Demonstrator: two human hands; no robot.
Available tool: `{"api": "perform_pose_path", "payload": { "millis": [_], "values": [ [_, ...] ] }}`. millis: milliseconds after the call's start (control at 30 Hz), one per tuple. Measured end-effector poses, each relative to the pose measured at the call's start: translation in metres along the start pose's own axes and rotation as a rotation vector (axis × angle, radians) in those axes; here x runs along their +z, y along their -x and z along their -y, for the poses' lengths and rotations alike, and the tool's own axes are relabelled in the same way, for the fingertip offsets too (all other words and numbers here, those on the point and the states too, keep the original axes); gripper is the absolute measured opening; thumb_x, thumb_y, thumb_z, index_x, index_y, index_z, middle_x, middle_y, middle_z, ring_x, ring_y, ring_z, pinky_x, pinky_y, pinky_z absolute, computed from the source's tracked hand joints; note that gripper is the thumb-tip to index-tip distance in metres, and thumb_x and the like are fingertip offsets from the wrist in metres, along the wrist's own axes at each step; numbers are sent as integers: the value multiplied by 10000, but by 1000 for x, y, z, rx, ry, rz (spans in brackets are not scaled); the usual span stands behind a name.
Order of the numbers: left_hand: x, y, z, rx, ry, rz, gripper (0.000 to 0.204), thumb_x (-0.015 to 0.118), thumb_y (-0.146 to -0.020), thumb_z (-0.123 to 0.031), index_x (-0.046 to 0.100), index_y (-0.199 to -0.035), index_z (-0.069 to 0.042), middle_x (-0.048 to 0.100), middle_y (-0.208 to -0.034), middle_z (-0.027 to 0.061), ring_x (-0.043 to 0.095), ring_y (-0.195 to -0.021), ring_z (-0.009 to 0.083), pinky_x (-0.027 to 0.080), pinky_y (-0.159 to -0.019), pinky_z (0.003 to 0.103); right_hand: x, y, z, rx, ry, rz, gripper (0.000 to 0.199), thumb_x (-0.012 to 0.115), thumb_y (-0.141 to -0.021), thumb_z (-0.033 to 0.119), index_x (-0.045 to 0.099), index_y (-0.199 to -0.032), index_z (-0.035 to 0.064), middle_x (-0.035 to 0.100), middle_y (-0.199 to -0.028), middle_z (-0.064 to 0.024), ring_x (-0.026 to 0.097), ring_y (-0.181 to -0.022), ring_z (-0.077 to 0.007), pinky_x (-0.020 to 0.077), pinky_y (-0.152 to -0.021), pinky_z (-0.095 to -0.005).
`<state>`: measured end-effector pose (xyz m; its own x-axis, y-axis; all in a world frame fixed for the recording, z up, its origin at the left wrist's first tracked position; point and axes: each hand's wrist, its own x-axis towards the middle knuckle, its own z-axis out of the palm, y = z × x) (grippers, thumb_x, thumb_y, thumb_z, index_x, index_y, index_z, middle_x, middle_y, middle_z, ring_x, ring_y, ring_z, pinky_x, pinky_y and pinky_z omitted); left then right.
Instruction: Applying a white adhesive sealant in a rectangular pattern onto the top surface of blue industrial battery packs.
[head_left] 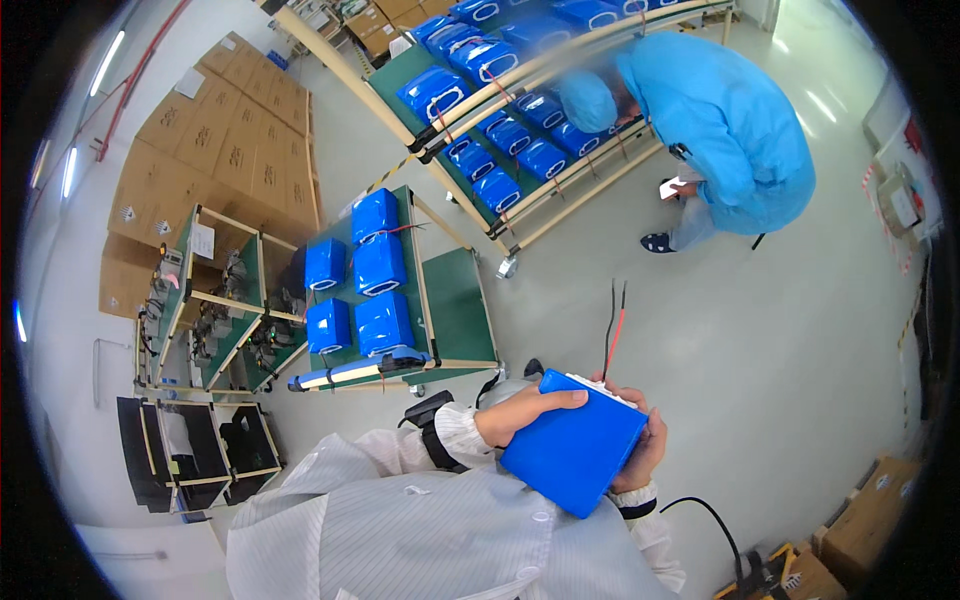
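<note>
Over grey floor (760, 380), left hand (520, 412) and right hand (645, 452) (2) clasp blue pack (572, 448).

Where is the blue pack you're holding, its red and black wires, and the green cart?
blue pack (575, 455), head view, middle of its broad face.
red and black wires (613, 335), head view, midway up.
green cart (455, 310), head view, bare green shelf.

- The person wears a white smock with fine pale stripes and gathered, elasticated cuffs.
- A black strap wraps the left wrist; a dark band shows at the right cuff.
- Both hands are bare, ungloved.
</note>
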<state>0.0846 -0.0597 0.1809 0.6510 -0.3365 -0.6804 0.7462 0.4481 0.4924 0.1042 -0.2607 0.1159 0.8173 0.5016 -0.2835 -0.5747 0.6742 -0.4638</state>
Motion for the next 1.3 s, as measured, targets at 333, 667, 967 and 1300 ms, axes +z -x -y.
{"api": "perform_pose_path", "payload": {
  "millis": [333,667,967,1300],
  "values": [
    [-10,4,1,17,0,-39,722,699,-962,-412,415,-1527,-63,552,-1457,128,596,-1270,227,512,-1053,371,3,-9,-7,48,7,28,648,420,-982,600,597,-1202,18,477,-1487,-298,459,-1387,-407,348,-1177,-517],
    [-6,8,-1,47,49,-31,717,696,-960,-417,438,-1485,-3,584,-1397,184,636,-1224,272,552,-1006,381,-4,-9,-11,44,24,36,623,382,-1004,571,580,-1221,22,489,-1481,-289,455,-1396,-399,370,-1164,-514],
    [-8,0,6,35,51,-16,716,699,-958,-411,432,-1480,-1,589,-1389,172,640,-1214,261,544,-1020,370,2,-2,-8,45,-35,-15,633,418,-980,584,596,-1202,19,476,-1491,-292,464,-1381,-408,371,-1160,-517],
    [2,6,1,-16,-23,-13,701,691,-965,-407,432,-1486,-16,579,-1402,167,625,-1233,251,542,-1014,376,-2,8,-9,-1,-39,-46,634,415,-975,582,599,-1192,16,480,-1481,-299,468,-1375,-411,347,-1176,-516]
  ]
}}
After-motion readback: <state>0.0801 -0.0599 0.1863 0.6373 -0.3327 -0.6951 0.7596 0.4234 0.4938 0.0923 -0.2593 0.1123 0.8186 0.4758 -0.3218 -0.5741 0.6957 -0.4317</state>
